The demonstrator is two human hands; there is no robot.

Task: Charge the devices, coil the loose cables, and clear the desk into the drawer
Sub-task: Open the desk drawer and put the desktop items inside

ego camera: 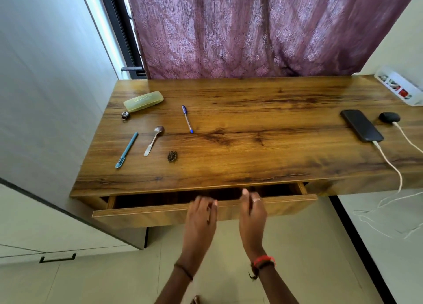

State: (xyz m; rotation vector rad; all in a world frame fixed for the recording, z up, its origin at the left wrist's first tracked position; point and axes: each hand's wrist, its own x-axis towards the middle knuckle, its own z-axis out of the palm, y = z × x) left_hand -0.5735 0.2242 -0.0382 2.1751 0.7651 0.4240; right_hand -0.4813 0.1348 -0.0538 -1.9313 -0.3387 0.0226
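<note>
Abreast — left hand, right hand, drawer.

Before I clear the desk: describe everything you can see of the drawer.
The drawer sits under the desk's front edge, pulled partly open. Its front panel shows matching brown wood grain, no visible handle. The inside is dark; contents unreadable. The left hand and right hand are at its front edge, grip too blurred to tell.

wooden desk | left: yellow case, teal pen, spoon, blue pen | right: phone, earbud case
</note>
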